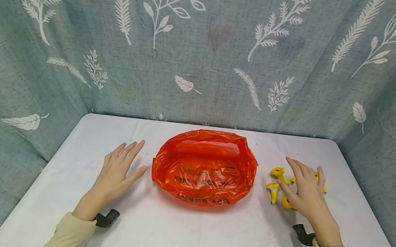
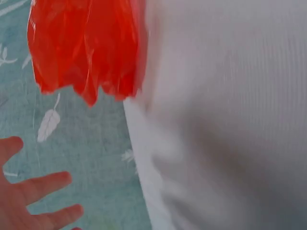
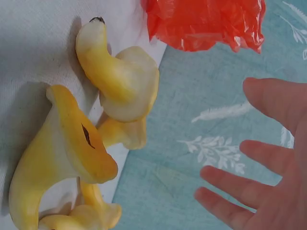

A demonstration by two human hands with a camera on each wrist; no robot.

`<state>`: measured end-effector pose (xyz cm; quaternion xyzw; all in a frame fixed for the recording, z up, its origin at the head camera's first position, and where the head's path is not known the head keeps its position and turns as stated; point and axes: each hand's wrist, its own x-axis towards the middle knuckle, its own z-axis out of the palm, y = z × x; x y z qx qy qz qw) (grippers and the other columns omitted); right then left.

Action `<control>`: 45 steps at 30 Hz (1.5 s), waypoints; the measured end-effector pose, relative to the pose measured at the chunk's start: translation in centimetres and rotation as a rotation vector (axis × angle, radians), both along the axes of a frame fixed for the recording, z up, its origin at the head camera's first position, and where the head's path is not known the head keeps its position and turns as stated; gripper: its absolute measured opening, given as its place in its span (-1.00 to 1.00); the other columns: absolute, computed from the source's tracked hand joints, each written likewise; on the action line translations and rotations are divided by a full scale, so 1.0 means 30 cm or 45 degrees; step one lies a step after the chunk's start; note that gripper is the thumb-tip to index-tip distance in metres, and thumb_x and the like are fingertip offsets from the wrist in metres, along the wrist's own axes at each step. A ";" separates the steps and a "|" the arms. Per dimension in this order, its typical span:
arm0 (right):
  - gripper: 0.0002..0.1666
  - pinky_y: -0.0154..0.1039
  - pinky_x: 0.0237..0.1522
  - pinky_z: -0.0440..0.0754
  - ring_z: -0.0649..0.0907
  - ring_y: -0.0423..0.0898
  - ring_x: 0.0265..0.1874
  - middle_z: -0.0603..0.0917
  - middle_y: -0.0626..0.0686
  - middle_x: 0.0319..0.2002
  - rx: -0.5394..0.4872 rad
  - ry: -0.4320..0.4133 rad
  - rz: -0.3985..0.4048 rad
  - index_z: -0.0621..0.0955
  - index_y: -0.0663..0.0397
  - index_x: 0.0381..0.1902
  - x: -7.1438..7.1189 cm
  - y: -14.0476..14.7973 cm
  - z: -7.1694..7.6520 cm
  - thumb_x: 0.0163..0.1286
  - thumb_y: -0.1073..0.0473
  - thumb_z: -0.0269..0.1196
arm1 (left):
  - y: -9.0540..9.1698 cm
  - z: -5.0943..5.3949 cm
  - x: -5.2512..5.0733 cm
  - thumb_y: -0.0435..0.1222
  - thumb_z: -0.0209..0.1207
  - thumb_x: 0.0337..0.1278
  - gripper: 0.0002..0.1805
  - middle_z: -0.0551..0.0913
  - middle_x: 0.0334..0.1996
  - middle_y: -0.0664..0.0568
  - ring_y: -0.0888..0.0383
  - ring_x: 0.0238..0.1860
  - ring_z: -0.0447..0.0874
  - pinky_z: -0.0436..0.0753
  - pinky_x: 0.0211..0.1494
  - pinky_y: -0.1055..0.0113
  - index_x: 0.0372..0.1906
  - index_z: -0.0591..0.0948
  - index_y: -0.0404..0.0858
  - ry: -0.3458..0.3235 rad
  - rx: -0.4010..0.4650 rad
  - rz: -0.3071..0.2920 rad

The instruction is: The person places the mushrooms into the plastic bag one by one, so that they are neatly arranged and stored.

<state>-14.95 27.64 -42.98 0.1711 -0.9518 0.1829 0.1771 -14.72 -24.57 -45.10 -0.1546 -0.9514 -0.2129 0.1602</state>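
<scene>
A red plastic bag [image 1: 204, 170] with dark print stands with its mouth spread wide at the middle of the table; its side also shows in the left wrist view [image 2: 86, 48] and the right wrist view [image 3: 206, 24]. Left of it, my left hand [image 1: 116, 175] is held with fingers spread, touching nothing visible. On the right, my right hand [image 1: 305, 194], fingers extended and apart, hovers over several yellow mushroom-shaped pieces [image 1: 272, 192]. The right wrist view shows these pieces [image 3: 117, 81] lying on the cloth beside the hand [image 3: 268, 182], apart from its fingers. My hand partly hides some of them in the head view.
A white cloth [image 1: 169, 228] covers the table. Grey-green curtains [image 1: 206, 58] with white leaf prints hang behind it and at both sides. A black device is at each wrist, the left [image 1: 107, 218] and the right [image 1: 302, 235].
</scene>
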 end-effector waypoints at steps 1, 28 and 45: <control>-0.20 0.40 0.37 -0.27 0.37 0.34 0.22 0.44 0.33 0.26 -0.005 -0.002 -0.001 0.36 0.14 0.40 0.001 -0.002 0.000 0.26 0.08 0.38 | 0.007 -0.002 0.000 0.05 0.13 0.30 -0.21 0.31 0.41 -0.19 -0.36 0.42 0.10 0.09 0.31 -0.31 0.56 0.15 0.05 0.005 0.026 -0.015; -0.51 0.16 -0.14 0.63 0.66 0.21 -0.12 0.66 0.26 -0.02 0.013 -0.282 0.012 0.64 0.19 0.09 0.003 -0.061 -0.023 0.20 0.17 0.43 | 0.188 -0.063 -0.037 -0.02 0.29 0.13 -0.25 0.41 0.33 -0.06 -0.11 0.31 0.37 0.35 0.24 -0.17 0.46 0.36 0.04 0.019 0.302 -0.033; -0.66 -0.07 -0.31 0.61 0.59 -0.01 -0.39 0.66 0.24 -0.09 0.034 -0.399 -0.015 0.68 0.21 -0.10 -0.026 -0.079 -0.045 0.14 0.26 0.45 | 0.165 -0.153 -0.073 -0.12 0.33 -0.01 -0.43 0.32 0.41 -0.16 -0.19 0.41 0.22 0.25 0.32 -0.27 0.19 0.56 -0.12 0.072 0.368 -0.248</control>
